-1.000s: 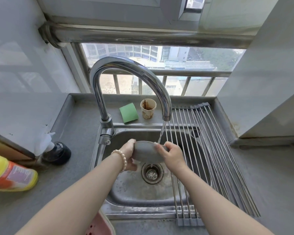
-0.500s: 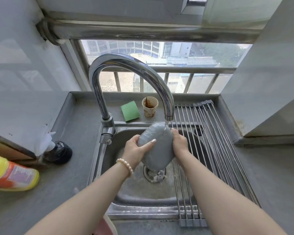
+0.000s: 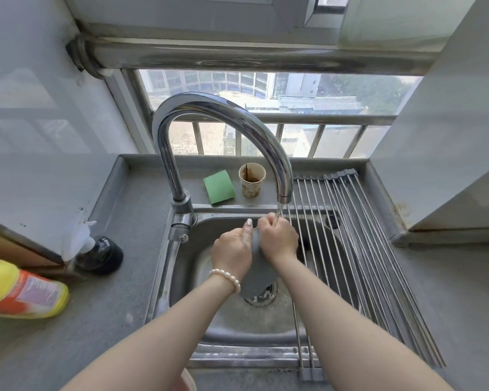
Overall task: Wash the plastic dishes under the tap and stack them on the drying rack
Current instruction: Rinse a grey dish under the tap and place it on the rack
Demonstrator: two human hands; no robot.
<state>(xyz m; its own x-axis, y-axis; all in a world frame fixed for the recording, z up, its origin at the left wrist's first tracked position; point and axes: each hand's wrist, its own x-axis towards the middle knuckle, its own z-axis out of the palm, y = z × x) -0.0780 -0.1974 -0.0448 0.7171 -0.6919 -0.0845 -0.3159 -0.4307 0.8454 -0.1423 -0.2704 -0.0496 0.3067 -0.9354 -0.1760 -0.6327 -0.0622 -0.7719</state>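
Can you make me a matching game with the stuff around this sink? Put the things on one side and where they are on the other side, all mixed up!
Things:
1. grey dish
2. green sponge
3. paper cup
4. yellow bottle

Places:
A. lying on the counter at the far left
B. on the ledge right beside the sponge
C. held in both hands under the tap
D. on the ledge behind the sink, nearest the tap's upright pipe

Pairs: 1-C, 2-D, 3-B, 4-A
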